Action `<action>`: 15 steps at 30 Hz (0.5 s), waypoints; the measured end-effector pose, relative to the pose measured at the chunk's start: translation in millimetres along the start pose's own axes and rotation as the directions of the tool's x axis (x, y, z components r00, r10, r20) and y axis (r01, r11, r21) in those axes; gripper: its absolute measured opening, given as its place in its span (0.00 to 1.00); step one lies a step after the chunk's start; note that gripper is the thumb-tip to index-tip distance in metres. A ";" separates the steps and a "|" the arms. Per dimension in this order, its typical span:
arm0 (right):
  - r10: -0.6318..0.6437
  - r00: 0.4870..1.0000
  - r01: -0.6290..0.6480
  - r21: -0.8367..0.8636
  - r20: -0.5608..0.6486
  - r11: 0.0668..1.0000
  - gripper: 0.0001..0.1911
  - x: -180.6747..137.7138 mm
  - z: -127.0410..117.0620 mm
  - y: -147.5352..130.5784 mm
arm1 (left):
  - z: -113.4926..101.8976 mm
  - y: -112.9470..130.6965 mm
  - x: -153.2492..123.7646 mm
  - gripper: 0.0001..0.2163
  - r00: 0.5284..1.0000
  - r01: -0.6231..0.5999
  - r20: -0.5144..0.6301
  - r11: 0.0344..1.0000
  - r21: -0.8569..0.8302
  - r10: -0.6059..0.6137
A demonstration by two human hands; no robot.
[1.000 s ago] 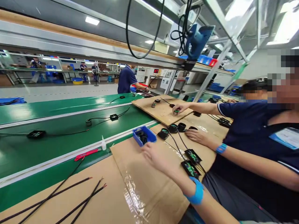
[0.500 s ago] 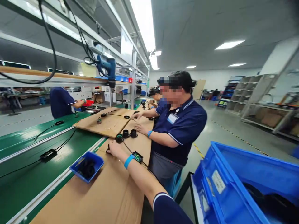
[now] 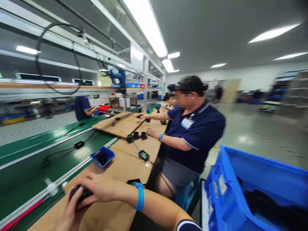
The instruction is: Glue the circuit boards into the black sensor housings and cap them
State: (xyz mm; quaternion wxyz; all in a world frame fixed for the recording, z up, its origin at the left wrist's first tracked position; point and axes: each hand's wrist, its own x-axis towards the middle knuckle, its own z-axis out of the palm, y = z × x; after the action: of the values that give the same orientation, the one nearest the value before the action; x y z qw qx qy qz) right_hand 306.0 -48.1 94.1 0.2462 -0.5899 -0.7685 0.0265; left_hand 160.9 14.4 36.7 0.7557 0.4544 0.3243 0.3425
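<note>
In the head view, my right hand [image 3: 99,188], with a blue band on its wrist, grips a small black rounded part [image 3: 80,194] over the cardboard. From below, my left hand [image 3: 68,210] wraps its fingers around the same part. Much of the part is covered by fingers, and motion smears its outline. Close to my right wrist lies an open black case [image 3: 133,182], partly hidden behind the forearm. Farther along the cardboard [image 3: 126,160] sits another open case with a green circuit board [image 3: 143,155], its cable running toward several black cups [image 3: 136,135].
A small blue bin [image 3: 103,156] of black parts stands at the cardboard's left edge. The green conveyor [image 3: 57,166] carries cabled boxes [image 3: 79,145]. A co-worker [image 3: 192,128] sits ahead on the right. Large blue crates [image 3: 231,186] stand at right; a blue power screwdriver [image 3: 119,78] hangs overhead.
My right hand has drawn back from beside the black cups toward me. My left hand has come into view, and both hands now hold the black part. The camera view has shifted.
</note>
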 end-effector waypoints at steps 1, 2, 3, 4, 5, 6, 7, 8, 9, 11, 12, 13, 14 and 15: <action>0.049 0.999 -0.049 0.046 -0.003 0.998 0.34 -9.5 5.7 -11.5 | -1.5 0.0 -7.3 0.29 1.000 -0.004 -0.017 0.998 -0.062 0.003; 0.108 0.994 -0.106 0.079 -0.016 0.991 0.38 -22.8 10.1 -19.3 | -4.6 0.4 -14.2 0.25 0.999 0.023 -0.033 0.993 -0.117 -0.027; 0.146 0.989 -0.141 0.105 -0.038 0.984 0.43 -39.9 14.3 -22.6 | -9.1 0.9 -20.6 0.21 0.997 0.051 -0.045 0.985 -0.164 -0.059; 0.196 0.979 -0.188 0.124 -0.058 0.974 0.45 -60.0 19.4 -21.3 | -14.7 1.2 -26.5 0.18 0.996 0.049 -0.058 0.982 -0.183 -0.060; 0.262 0.962 -0.250 0.133 -0.080 0.959 0.43 -82.3 26.5 -16.0 | -20.8 1.3 -32.0 0.15 0.994 0.032 -0.099 0.980 -0.198 -0.052; 0.328 0.940 -0.314 0.134 -0.097 0.940 0.40 -105.6 36.4 -7.9 | -27.2 0.9 -37.4 0.12 0.991 0.024 -0.123 0.976 -0.215 -0.052; 0.377 0.921 -0.364 0.128 -0.097 0.923 0.40 -128.7 49.4 1.2 | -33.2 0.1 -42.8 0.11 0.988 0.020 -0.142 0.973 -0.231 -0.054; 0.427 0.898 -0.417 0.108 -0.103 0.903 0.41 -150.4 65.3 10.0 | -38.6 -1.1 -48.1 0.10 0.986 0.018 -0.154 0.968 -0.249 -0.058; 0.477 0.860 -0.475 0.059 -0.178 0.878 0.40 -169.9 83.3 16.7 | -43.0 -2.4 -53.4 0.10 0.985 0.020 -0.158 0.963 -0.269 -0.065; 0.436 0.838 -0.468 -0.020 -0.327 0.884 0.39 -200.0 121.9 19.9 | -49.5 -4.7 -63.0 0.09 0.984 0.021 -0.163 0.951 -0.308 -0.074; 0.392 0.833 -0.444 -0.049 -0.391 0.895 0.38 -210.3 140.1 15.1 | -51.6 -5.2 -67.4 0.09 0.983 0.018 -0.167 0.945 -0.326 -0.076; 0.362 0.819 -0.430 -0.058 -0.445 0.901 0.37 -217.7 155.9 6.3 | -53.1 -5.3 -71.9 0.10 0.982 0.015 -0.170 0.940 -0.341 -0.077; 0.352 0.805 -0.422 -0.044 -0.477 0.905 0.35 -222.7 168.2 -5.7 | -54.0 -4.9 -77.0 0.10 0.982 0.014 -0.169 0.936 -0.351 -0.078; 0.370 0.809 -0.415 0.003 -0.456 0.910 0.32 -225.7 176.6 -19.5 | -54.5 -4.4 -83.0 0.11 0.984 0.017 -0.160 0.934 -0.356 -0.079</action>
State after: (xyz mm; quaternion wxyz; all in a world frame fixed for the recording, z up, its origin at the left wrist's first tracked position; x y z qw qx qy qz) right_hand 257.5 -217.5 -132.7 0.3760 -0.7373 -0.5529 -0.0966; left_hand 72.2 -29.2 27.0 0.8023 0.2720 0.3326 0.4144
